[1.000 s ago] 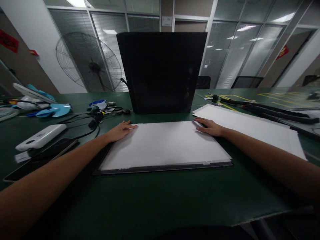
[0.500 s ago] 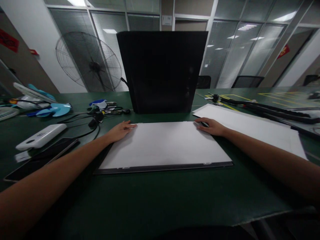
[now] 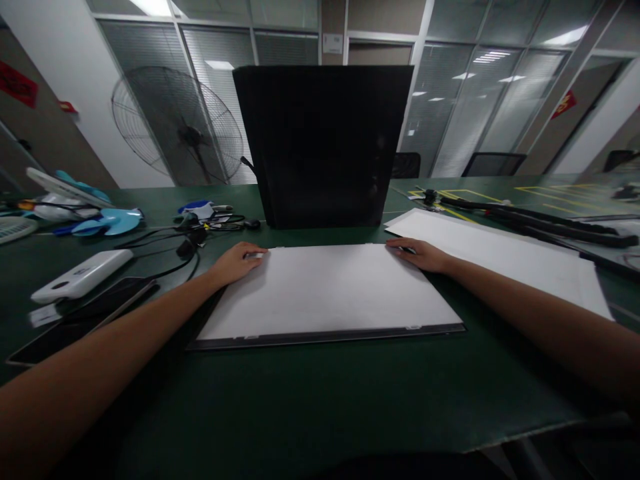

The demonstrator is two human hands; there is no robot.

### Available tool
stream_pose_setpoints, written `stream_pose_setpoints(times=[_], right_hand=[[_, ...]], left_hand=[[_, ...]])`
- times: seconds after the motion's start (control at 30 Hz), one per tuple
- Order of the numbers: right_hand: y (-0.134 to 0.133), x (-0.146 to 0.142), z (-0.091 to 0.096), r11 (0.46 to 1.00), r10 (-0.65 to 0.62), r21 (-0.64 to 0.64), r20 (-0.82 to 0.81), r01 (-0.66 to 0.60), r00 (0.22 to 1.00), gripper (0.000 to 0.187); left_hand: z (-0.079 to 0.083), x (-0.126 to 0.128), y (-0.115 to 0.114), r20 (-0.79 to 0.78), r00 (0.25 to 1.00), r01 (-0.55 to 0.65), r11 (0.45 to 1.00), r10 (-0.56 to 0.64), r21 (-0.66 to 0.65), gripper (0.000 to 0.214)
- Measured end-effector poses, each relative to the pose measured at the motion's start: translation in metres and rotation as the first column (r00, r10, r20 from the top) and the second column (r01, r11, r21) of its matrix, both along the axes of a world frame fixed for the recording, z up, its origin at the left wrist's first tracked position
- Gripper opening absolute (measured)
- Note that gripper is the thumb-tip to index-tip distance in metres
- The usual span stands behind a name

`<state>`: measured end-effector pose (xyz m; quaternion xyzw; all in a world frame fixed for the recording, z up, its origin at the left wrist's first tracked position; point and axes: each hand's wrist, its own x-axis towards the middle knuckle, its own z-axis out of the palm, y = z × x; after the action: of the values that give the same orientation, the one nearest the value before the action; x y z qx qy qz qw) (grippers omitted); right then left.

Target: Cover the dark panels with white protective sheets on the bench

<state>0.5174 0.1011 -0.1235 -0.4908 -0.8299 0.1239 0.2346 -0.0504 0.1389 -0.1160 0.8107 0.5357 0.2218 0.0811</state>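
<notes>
A white rectangular sheet [image 3: 330, 290] lies flat over a thin panel with a dark edge strip [image 3: 350, 335] along its near side. At the sheet's far left corner, my left hand [image 3: 237, 263] has its fingers bent and closed around the edge. My right hand [image 3: 419, 254] pinches the far right corner, with a small dark gap showing between thumb and forefinger. The fingertips are small in view, and the underside of the sheet is hidden.
A tall black box-shaped object [image 3: 323, 147] stands just behind the sheet. More white sheets [image 3: 500, 257] lie to the right, near black cable bundles [image 3: 545, 217]. On the left are a white device [image 3: 83, 275], a phone-like dark slab [image 3: 80, 327] and tangled cables [image 3: 190, 243].
My left hand has shifted slightly left and its fingers are more bent at the corner. My right hand and the sheet have barely moved.
</notes>
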Motion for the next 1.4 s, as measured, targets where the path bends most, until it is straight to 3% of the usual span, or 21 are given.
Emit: stream_pose_setpoints(times=[0.2,0.43,0.6,1.0,1.1,1.2,1.3,1.4], right_hand=[[-0.003,-0.001,0.002,1.000,0.004,-0.009,-0.001,-0.004,1.000,0.061],[-0.012,-0.002,0.007,0.996,0.066,-0.061,0.012,-0.065,0.998,0.064],[-0.011,0.000,0.006,0.995,0.093,-0.032,0.041,-0.092,0.995,0.069],[-0.014,-0.005,0.008,0.995,0.091,0.030,0.168,-0.098,0.982,0.068],[-0.010,0.001,0.009,0.988,-0.027,0.152,0.236,-0.010,0.971,0.065],[-0.003,0.016,0.009,0.942,-0.291,0.260,0.320,0.211,0.902,0.068],[0.000,0.033,0.009,0.864,-0.503,0.235,0.424,0.445,0.753,0.073],[-0.002,0.043,0.012,0.825,-0.549,0.181,0.484,0.536,0.681,0.067]], left_hand=[[0.007,0.006,-0.009,-0.074,0.997,-0.023,0.999,0.026,0.040,0.052],[0.003,0.006,-0.012,-0.139,0.990,-0.024,0.997,0.033,0.068,0.052],[0.004,0.007,-0.015,-0.212,0.977,0.036,0.994,-0.013,0.104,0.051],[0.011,0.016,-0.026,-0.344,0.939,0.012,0.996,0.018,0.083,0.056],[0.014,0.018,-0.029,-0.410,0.912,0.014,0.996,0.026,0.093,0.058],[0.019,0.020,-0.032,-0.464,0.886,0.023,0.995,0.024,0.095,0.058],[0.025,0.021,-0.037,-0.486,0.873,0.006,0.996,0.037,0.088,0.055],[0.030,0.023,-0.042,-0.496,0.866,-0.021,0.996,0.064,0.092,0.054]])
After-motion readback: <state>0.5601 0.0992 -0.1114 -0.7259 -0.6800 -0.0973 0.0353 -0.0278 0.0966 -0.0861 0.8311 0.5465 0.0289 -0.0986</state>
